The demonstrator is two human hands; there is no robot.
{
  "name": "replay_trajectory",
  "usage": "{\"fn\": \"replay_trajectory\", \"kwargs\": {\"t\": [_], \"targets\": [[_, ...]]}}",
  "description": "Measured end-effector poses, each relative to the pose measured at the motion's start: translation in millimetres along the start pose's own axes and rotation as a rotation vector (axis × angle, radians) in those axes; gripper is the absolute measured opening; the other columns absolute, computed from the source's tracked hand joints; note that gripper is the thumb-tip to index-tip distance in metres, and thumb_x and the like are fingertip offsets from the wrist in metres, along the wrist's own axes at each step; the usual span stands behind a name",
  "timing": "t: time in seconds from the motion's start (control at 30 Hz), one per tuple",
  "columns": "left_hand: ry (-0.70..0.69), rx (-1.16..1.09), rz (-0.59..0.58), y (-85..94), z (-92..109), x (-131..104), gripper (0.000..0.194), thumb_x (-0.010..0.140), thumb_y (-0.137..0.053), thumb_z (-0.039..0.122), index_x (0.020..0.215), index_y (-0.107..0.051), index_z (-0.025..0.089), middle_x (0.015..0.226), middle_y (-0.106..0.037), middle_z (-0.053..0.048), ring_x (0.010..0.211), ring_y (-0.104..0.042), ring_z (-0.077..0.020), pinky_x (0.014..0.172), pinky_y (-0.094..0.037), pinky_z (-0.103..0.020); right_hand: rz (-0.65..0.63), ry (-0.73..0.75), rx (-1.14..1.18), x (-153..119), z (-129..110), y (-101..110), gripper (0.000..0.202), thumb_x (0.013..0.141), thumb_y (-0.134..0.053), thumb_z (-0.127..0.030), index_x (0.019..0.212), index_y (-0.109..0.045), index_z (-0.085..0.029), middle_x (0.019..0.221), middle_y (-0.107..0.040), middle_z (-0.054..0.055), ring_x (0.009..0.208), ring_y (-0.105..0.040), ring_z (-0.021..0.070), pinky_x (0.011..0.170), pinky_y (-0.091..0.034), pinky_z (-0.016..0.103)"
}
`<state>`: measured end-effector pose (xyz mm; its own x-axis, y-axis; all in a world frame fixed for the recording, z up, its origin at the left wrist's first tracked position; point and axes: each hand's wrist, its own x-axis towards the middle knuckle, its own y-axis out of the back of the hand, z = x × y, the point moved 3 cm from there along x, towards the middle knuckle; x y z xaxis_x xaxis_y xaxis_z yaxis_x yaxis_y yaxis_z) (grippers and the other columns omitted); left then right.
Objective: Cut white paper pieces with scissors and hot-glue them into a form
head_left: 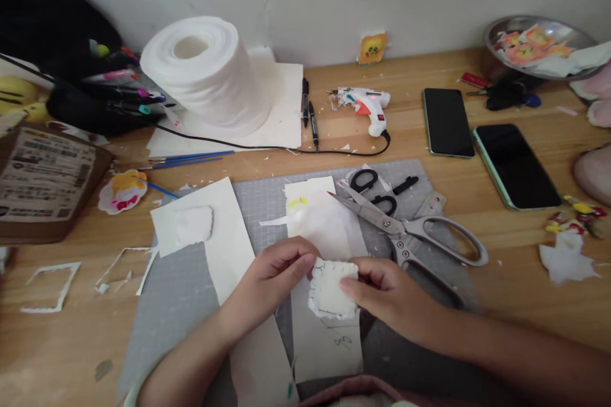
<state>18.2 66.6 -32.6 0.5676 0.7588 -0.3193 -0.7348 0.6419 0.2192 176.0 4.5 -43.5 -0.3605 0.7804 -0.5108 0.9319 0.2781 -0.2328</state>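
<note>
Between my hands, above a strip of white card (329, 350), is a small squarish white paper piece (331, 292) with a bumpy, ruffled edge and dark pen lines along its border. My left hand (286, 270) pinches its upper left corner between thumb and fingers. At its right side, my right hand (389, 289) grips it, thumb on the front and fingers behind. Large metal scissors (405, 229) lie just beyond my right hand. A similar padded white square (195, 224) rests on another card (233, 254) to the left.
A grey cutting mat (162, 331) covers the table's middle. Behind it are a white tissue roll (229, 89), a glue gun (375, 108) with a cord, and two markers (313, 126). Two phones (515, 165) and a metal bowl (491, 44) are right; a cardboard box (52, 178) is left.
</note>
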Motion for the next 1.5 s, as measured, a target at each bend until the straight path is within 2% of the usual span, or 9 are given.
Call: {"fn": "replay_trajectory", "kwargs": {"t": [0.37,0.6,0.73,0.87,1.1,1.27,1.37,1.43,1.5], "targets": [[-0.008,-0.109,-0.098,-1.4,2.5,-1.7,0.021,0.083,-0.048,0.023,0.065,-0.053,0.017,0.066,-0.051,0.002,0.065,-0.047,-0.0112,0.062,-0.035,-0.021,-0.040,0.017,0.008,-0.3,-0.2,0.4,0.024,0.080,-0.050,-0.036,0.072,-0.050,-0.014,0.066,-0.043,-0.003,0.060,-0.038,0.0086,0.053,-0.030,0.021],[0.034,-0.198,0.046,0.9,4.9,-0.6,0.022,0.081,-0.050,0.022,0.060,-0.051,0.017,0.062,-0.047,0.004,0.059,-0.043,-0.0090,0.056,-0.033,-0.020,0.024,0.045,-0.027,-1.7,-3.2,3.1,0.024,0.081,-0.047,-0.031,0.062,-0.041,-0.018,0.052,-0.031,-0.008,0.046,-0.026,0.0051,0.044,-0.022,0.019],[0.083,-0.318,0.134,3.2,0.4,-1.7,0.020,0.081,-0.052,0.023,0.061,-0.052,0.017,0.060,-0.048,0.004,0.057,-0.042,-0.0080,0.053,-0.031,-0.018,0.013,0.040,0.012,-0.7,-2.9,2.8,0.015,0.079,-0.046,-0.026,0.068,-0.047,-0.017,0.049,-0.031,-0.009,0.042,-0.024,0.0049,0.042,-0.020,0.020],[0.089,-0.380,0.170,4.3,-5.4,-1.8,0.021,0.081,-0.051,0.024,0.061,-0.052,0.017,0.059,-0.050,0.004,0.057,-0.043,-0.0084,0.053,-0.031,-0.019,0.028,0.022,-0.003,-1.3,-0.3,2.6,0.016,0.079,-0.047,-0.027,0.068,-0.047,-0.017,0.050,-0.031,-0.009,0.044,-0.025,0.0050,0.042,-0.019,0.020],[0.003,-0.243,0.070,-0.2,2.6,-1.7,0.022,0.082,-0.050,0.025,0.062,-0.052,0.017,0.061,-0.050,0.003,0.061,-0.047,-0.0110,0.061,-0.035,-0.021,0.030,0.024,-0.010,-2.4,3.1,0.3,0.020,0.079,-0.049,-0.037,0.077,-0.046,-0.017,0.054,-0.032,-0.009,0.044,-0.024,0.0045,0.041,-0.019,0.020],[-0.032,-0.127,0.090,0.4,5.1,-0.9,0.022,0.082,-0.049,0.028,0.064,-0.055,0.017,0.062,-0.053,0.001,0.063,-0.049,-0.0130,0.064,-0.037,-0.023,0.027,0.018,-0.010,-0.9,3.5,0.2,0.024,0.078,-0.051,-0.039,0.071,-0.042,-0.018,0.050,-0.030,-0.010,0.041,-0.023,0.0040,0.041,-0.019,0.020],[-0.020,-0.045,0.210,19.0,4.4,-0.7,0.025,0.083,-0.044,0.034,0.069,-0.057,0.018,0.059,-0.054,0.001,0.063,-0.052,-0.0149,0.063,-0.040,-0.025,0.025,0.031,-0.009,0.4,5.4,0.2,0.028,0.077,-0.051,-0.043,0.068,-0.040,-0.019,0.047,-0.030,-0.011,0.039,-0.022,0.0034,0.039,-0.018,0.019],[-0.026,0.153,0.397,44.2,6.8,-4.3,0.027,0.084,-0.041,0.036,0.070,-0.056,0.018,0.062,-0.056,0.000,0.063,-0.053,-0.0165,0.061,-0.040,-0.026,0.022,0.049,0.007,1.0,7.2,0.1,0.032,0.077,-0.052,-0.046,0.067,-0.039,-0.019,0.046,-0.029,-0.011,0.038,-0.021,0.0029,0.039,-0.017,0.019],[-0.067,0.457,0.635,74.3,12.8,-12.8,0.023,0.083,-0.041,0.034,0.074,-0.056,0.019,0.076,-0.060,-0.004,0.073,-0.056,-0.0198,0.067,-0.041,-0.029,0.015,0.060,0.023,1.3,9.0,-0.3,0.036,0.075,-0.053,-0.050,0.066,-0.038,-0.019,0.046,-0.027,-0.012,0.038,-0.019,0.0025,0.038,-0.016,0.019]]}}
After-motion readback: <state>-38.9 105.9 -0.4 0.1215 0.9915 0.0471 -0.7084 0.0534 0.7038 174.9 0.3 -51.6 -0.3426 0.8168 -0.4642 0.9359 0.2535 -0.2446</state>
